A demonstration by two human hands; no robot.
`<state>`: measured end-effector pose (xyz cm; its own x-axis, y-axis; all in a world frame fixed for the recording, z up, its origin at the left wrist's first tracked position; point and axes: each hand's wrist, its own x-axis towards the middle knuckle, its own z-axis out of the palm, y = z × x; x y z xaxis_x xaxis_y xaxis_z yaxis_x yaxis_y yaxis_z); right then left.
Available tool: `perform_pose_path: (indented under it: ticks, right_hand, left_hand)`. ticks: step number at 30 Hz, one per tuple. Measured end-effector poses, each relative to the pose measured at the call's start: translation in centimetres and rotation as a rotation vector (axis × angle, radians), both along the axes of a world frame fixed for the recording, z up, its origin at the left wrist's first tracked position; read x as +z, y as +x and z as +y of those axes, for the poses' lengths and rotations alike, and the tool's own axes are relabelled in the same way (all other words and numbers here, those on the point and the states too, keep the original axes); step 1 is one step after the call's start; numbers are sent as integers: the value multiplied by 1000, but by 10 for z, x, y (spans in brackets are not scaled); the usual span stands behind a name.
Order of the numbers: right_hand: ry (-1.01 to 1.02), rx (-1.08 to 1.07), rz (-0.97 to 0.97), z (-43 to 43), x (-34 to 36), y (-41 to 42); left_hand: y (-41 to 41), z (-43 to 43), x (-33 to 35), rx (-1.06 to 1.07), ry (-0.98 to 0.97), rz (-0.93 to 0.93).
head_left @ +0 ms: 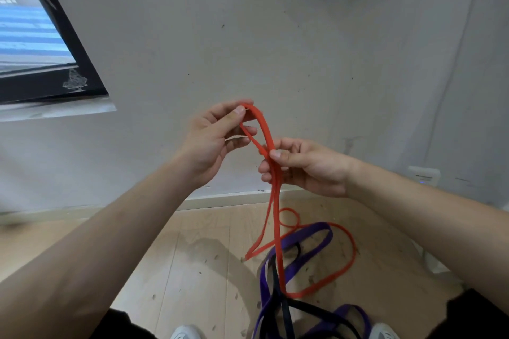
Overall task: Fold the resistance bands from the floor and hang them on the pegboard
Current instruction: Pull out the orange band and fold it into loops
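While the left hand and right hand pinch it, the flat red band hangs doubled.

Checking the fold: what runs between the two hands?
A loop of the red band, pinched by the left hand and the right hand; head view.

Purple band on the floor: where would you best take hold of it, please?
Probably the purple band's far loop end, from above: that curve lies open on the floor, while nearer the shoes it tangles with the black band.
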<state>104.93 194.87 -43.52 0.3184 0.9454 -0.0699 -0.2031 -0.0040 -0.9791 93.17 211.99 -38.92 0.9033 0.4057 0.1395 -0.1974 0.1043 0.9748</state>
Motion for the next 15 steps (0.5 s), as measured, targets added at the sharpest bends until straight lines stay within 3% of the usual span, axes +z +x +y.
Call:
perform_pose_path:
  ticks: [3, 7, 9, 15]
  right_hand:
    - [-63, 67, -43, -2, -2, 6]
    - [-230, 116, -359, -12, -17, 11]
    - [-266, 63, -417, -17, -21, 15]
    - [-222, -135, -538, -31, -2, 23]
  left_hand:
    - [0, 2, -2, 60, -17, -20]
    - [2, 15, 1, 203, -97, -97]
    - [0, 28, -1, 262, -116, -93]
    - [-2, 53, -23, 283, 23, 169]
